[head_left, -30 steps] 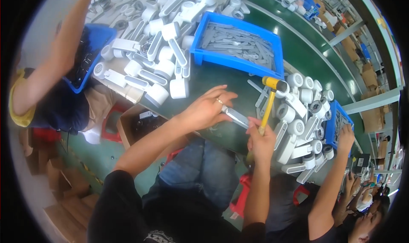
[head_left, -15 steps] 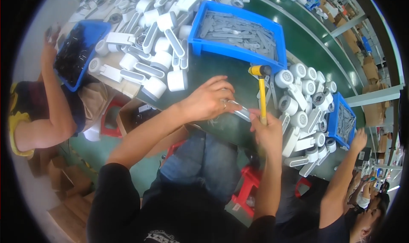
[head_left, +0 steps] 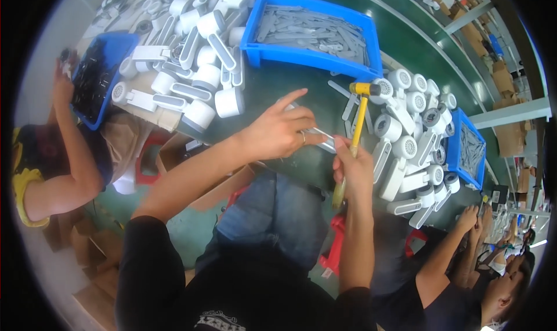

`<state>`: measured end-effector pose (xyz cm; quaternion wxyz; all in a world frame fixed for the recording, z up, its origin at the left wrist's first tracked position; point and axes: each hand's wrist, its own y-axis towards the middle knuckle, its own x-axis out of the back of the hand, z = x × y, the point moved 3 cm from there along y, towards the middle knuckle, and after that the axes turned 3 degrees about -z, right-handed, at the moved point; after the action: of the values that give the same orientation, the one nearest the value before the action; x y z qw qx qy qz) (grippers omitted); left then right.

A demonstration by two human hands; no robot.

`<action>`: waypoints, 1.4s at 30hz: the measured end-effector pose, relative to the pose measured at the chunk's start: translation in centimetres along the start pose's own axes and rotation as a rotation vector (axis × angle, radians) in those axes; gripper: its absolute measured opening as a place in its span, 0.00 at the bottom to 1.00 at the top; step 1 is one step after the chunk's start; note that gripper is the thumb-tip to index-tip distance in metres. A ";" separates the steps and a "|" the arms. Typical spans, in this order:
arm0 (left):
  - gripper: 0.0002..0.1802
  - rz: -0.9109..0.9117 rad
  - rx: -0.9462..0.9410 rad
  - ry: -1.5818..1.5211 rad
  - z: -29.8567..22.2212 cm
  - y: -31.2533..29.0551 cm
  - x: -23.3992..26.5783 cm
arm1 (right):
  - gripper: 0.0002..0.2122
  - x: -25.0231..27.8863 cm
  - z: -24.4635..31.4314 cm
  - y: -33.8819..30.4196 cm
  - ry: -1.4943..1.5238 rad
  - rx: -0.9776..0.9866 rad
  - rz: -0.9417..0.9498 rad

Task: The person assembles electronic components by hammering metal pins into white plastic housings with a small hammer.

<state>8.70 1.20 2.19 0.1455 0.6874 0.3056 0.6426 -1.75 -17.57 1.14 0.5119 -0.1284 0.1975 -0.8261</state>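
Observation:
My left hand (head_left: 282, 132) is closed over a slim white part (head_left: 326, 140), its index finger stretched out away from me. That part resembles the long handles in the piles, though my fingers hide much of it. Closed around the yellow shaft of a hammer (head_left: 361, 119), my right hand (head_left: 353, 165) also has its thumb and fingertips by the white part's right end. The hammer stands tilted, its yellow and black head up and its shaft end below my fist. A few loose grey strips (head_left: 350, 106) lie on the green table beyond my hands.
Beyond my hands a blue bin (head_left: 310, 58) holds many grey strips. Piles of white round-headed parts flank me at left (head_left: 200, 113) and right (head_left: 404, 146). Another blue bin (head_left: 458, 180) stands farther right. Co-workers sit on both sides; a blue tray (head_left: 96, 122) of dark pieces is at left.
The hammer in my right hand has tilted to the right, and its lower end now shows. My left index finger has straightened outward. The right co-worker's arm has moved lower and nearer.

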 end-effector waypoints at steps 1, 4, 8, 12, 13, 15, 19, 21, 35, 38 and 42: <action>0.18 0.000 -0.009 -0.012 -0.2 0.2 -0.1 | 0.19 0.2 0.4 -0.5 -0.067 0.014 -0.025; 0.20 -0.010 0.008 -0.022 0.5 -0.3 0.1 | 0.24 0.9 0.7 -6.0 -0.067 0.252 -0.085; 0.21 -0.020 0.005 -0.014 0.5 -0.3 0.5 | 0.26 1.9 1.0 -12.7 -0.350 0.241 -0.069; 0.20 -0.019 0.007 -0.027 0.4 -0.1 0.0 | 0.26 2.1 -1.7 -13.5 -0.376 0.292 -0.112; 0.20 -0.027 0.012 -0.021 0.5 0.0 -0.1 | 0.26 2.1 -2.2 -13.4 -0.353 0.297 -0.105; 0.20 -0.033 0.022 -0.013 0.5 -0.1 -0.2 | 0.26 1.9 -2.0 -13.5 -0.350 0.277 -0.085; 0.18 -0.021 0.023 -0.026 0.3 -0.1 -0.1 | 0.26 1.5 -2.6 -13.2 -0.369 0.238 -0.066; 0.18 -0.021 0.025 -0.026 0.5 -0.1 -0.1 | 0.26 1.7 -3.0 -11.8 -0.519 0.213 -0.043; 0.26 0.070 0.165 -0.178 1.3 0.6 0.4 | 0.27 1.5 -1.9 -13.8 -0.465 0.317 -0.098; 0.29 0.090 0.168 -0.257 2.2 1.2 0.7 | 0.27 0.7 -2.9 -11.0 -0.734 0.380 -0.015; 0.19 0.295 -0.086 -0.238 3.0 3.1 1.9 | 0.26 2.2 -1.4 -13.5 -0.289 0.194 -0.063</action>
<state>12.34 0.56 5.14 0.1139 0.7889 0.1543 0.5838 -14.00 -13.91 6.07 0.5190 -0.2018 0.0369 -0.8298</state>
